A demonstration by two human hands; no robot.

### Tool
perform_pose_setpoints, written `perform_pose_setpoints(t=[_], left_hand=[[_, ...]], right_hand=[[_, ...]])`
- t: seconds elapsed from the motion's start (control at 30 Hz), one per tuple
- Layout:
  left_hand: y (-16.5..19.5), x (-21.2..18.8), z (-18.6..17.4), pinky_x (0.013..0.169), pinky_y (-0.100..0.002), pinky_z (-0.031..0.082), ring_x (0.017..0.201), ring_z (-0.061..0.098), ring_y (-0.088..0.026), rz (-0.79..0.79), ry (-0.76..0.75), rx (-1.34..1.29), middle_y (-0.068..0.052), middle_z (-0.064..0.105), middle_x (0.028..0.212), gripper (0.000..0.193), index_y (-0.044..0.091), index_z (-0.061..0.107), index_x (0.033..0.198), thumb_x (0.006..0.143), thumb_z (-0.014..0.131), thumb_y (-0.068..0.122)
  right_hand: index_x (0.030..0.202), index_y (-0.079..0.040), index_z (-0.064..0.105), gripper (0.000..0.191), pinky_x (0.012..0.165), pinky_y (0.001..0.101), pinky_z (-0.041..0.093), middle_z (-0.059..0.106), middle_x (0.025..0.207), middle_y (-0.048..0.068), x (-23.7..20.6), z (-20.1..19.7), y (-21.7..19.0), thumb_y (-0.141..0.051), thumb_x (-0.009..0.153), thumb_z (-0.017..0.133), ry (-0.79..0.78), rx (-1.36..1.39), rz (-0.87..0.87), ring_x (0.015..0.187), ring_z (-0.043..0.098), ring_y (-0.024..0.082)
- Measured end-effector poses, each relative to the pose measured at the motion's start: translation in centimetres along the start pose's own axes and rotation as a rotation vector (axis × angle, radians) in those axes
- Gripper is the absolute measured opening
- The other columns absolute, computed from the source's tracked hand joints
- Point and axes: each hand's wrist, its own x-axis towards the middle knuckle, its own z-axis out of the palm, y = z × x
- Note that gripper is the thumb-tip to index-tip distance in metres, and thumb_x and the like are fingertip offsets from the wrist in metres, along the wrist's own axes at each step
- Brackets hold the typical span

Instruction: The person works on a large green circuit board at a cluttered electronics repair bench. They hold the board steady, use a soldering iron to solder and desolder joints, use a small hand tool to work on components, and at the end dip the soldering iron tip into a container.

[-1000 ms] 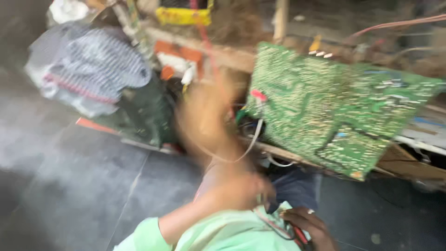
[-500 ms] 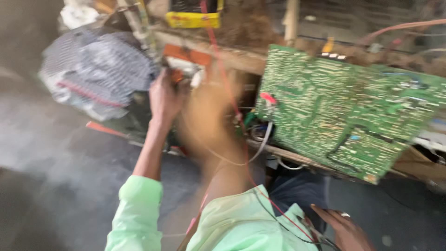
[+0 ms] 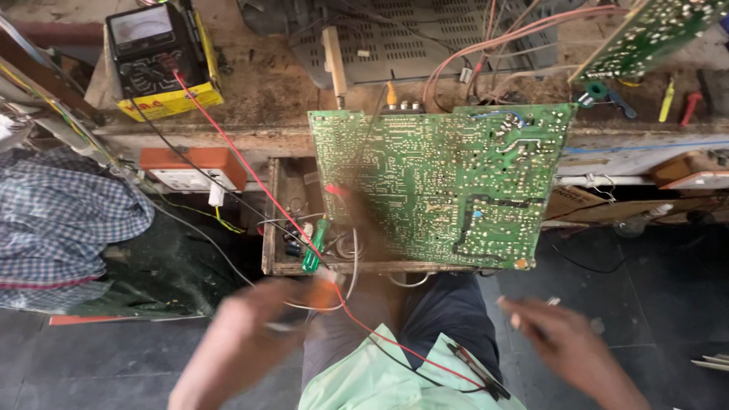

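Wooden counter (image 3: 258,99) runs across the top, dusty. Big green circuit board (image 3: 440,186) hangs off its front edge, solder side up, over an open wooden drawer (image 3: 285,228) w/ a green-handled screwdriver (image 3: 313,247) in it. Checked cloth (image 3: 64,224) bunched at far left. Analog multimeter (image 3: 156,53), black on yellow base, sits on counter top-left; its red lead (image 3: 250,178) and a black one run down toward the lap. Orange-topped switch box (image 3: 194,168) fixed under the counter edge. Left hand (image 3: 254,334) blurred, low centre, seems closed on something orange where the red lead passes; can't tell the grip. Right hand (image 3: 558,338) apart from it, fingers loosely spread, holding nothing visible.
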Motion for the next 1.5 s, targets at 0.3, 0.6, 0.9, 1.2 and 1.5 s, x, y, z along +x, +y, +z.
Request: perform_pose_setpoints(t=[0.3, 0.6, 0.9, 1.2, 1.5], left_hand=[[4.6, 11.1, 0.1, 0.088, -0.039, 0.056, 0.102, 0.073, -0.031, 0.307, 0.122, -0.04, -0.015, 0.076, 0.108, 0.028, 0.004, 0.073, 0.113, 0.089, 0.076, 0.018], [2.5, 25.5, 0.4, 0.091, -0.048, 0.053, 0.105, 0.071, -0.038, 0.388, 0.137, 0.086, -0.024, 0.071, 0.115, 0.039, -0.005, 0.067, 0.122, 0.103, 0.062, 0.028], [2.2, 26.0, 0.8, 0.073, -0.045, 0.053, 0.077, 0.071, -0.031, 0.238, -0.102, 0.033, -0.02, 0.071, 0.082, 0.033, -0.001, 0.066, 0.108, 0.103, 0.054, 0.029], [3.0, 25.3, 1.1, 0.069, -0.045, 0.05, 0.074, 0.069, -0.032, 0.336, 0.0, -0.02, -0.017, 0.069, 0.078, 0.025, 0.0, 0.065, 0.106, 0.102, 0.056, 0.024], [6.8, 22.8, 0.5, 0.075, -0.05, 0.048, 0.086, 0.067, -0.04, 0.37, 0.135, 0.049, -0.018, 0.07, 0.091, 0.019, 0.003, 0.063, 0.11, 0.103, 0.058, 0.02]], right_hand=[[0.12, -0.006, 0.074, 0.022, 0.083, 0.0298, 0.055, 0.076, 0.109, 0.012, 3.2, -9.1, -5.5, -0.006, 0.098, 0.072, 0.723, 0.024, -0.127, 0.095, 0.073, 0.019], [0.127, -0.002, 0.07, 0.034, 0.073, 0.0262, 0.053, 0.075, 0.109, 0.01, 9.4, -11.6, -7.3, 0.0, 0.093, 0.071, 0.691, 0.232, -0.184, 0.095, 0.07, 0.013], [0.124, 0.001, 0.071, 0.033, 0.088, 0.0258, 0.052, 0.075, 0.112, 0.01, 11.2, -11.3, -6.6, 0.003, 0.091, 0.075, 0.674, 0.235, -0.214, 0.096, 0.068, 0.014], [0.121, 0.003, 0.07, 0.03, 0.09, 0.0238, 0.052, 0.073, 0.105, 0.006, 11.9, -11.3, -5.3, 0.005, 0.091, 0.075, 0.66, 0.319, -0.231, 0.097, 0.066, 0.01], [0.118, 0.004, 0.064, 0.024, 0.083, 0.0199, 0.051, 0.068, 0.103, 0.003, 10.6, -11.5, -4.2, 0.008, 0.094, 0.071, 0.692, 0.47, -0.241, 0.093, 0.062, 0.006]])
